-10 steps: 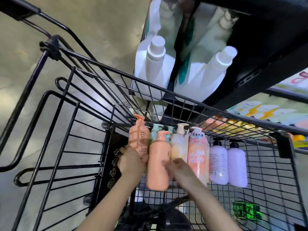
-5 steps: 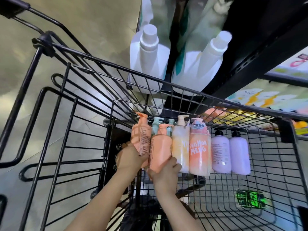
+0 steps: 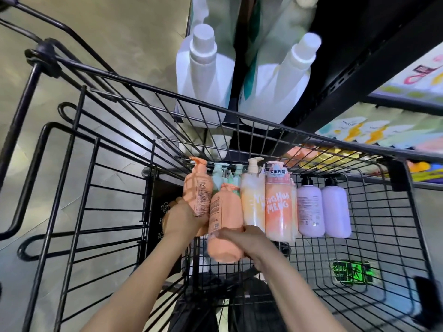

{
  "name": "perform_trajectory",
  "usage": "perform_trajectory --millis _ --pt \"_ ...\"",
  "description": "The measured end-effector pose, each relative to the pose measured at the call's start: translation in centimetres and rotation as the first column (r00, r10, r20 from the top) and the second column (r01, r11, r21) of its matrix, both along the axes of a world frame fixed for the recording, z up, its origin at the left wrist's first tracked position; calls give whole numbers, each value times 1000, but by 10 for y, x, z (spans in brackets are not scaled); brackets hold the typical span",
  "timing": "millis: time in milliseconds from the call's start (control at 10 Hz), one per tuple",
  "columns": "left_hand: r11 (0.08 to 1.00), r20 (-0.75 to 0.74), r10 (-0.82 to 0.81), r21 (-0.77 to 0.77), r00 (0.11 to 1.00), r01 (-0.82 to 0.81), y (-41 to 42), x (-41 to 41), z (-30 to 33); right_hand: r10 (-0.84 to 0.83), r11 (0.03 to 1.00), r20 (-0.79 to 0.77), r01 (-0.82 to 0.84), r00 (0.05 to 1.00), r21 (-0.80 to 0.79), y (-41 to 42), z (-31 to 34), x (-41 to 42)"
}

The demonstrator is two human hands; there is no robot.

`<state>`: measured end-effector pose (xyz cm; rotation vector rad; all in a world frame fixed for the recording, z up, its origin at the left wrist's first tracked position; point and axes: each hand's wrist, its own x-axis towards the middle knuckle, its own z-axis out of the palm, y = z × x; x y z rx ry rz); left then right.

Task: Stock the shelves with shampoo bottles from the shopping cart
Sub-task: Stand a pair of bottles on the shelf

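A row of shampoo bottles stands at the far end of the black wire shopping cart [image 3: 239, 109]. My left hand [image 3: 182, 219] grips the leftmost orange pump bottle [image 3: 199, 188] near its base. My right hand [image 3: 242, 240] grips a second orange pump bottle [image 3: 224, 224], which is raised toward me out of the row. Behind them are teal bottles [image 3: 219, 178]. To the right stand a cream-and-orange pump bottle [image 3: 253, 197], a pink bottle with white lettering [image 3: 279, 202] and two lilac bottles [image 3: 323, 207].
Beyond the cart is a black shelf unit [image 3: 347, 75] with large white jugs [image 3: 206, 75] on a low shelf. Colourful packages [image 3: 374, 130] fill shelves at right. Grey floor [image 3: 107, 32] lies at left. A green exit sign reflection [image 3: 352, 274] shows under the cart.
My right hand has closed round the second orange bottle and drawn it toward me, out of the row. My left hand stays on the leftmost orange bottle.
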<state>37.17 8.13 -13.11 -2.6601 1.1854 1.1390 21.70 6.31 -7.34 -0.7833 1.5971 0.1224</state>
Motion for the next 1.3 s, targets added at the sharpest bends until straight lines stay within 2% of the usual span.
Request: perform_trajectory --millis 100,200,300,500,600,700,800,1000,1100,1300 --pt "997 -38 24 70 999 -22 -1 2 7 -87 986 166 62 982 153 0 9 -27" --pt "959 -376 277 166 884 -230 7 7 19 -311 936 292 238 904 260 10 18 -59" --pt "876 -675 478 317 563 -364 27 4 47 -421 901 389 326 819 287 26 32 -87" --pt "920 -896 324 222 305 -324 52 -27 110 -508 860 515 443 691 253 58 83 -132" --pt "929 -953 266 214 143 -300 46 -56 147 -513 831 583 535 630 152 65 123 -158" --pt "946 -981 182 155 71 -284 35 -91 194 -443 828 647 560 621 29 67 168 -189" --pt "973 -996 59 41 74 -227 27 -130 246 -353 820 692 564 629 -94 66 208 -227" --pt "950 -999 -44 -52 32 -307 31 -239 310 -245 745 803 636 543 -203 69 255 -315" --pt "932 -980 -187 -199 70 -302 39 -305 334 -147 737 845 626 515 -253 72 281 -377" --pt "871 -933 -350 -355 79 -340 40 -404 371 -13 731 825 568 565 -378 65 320 -473"
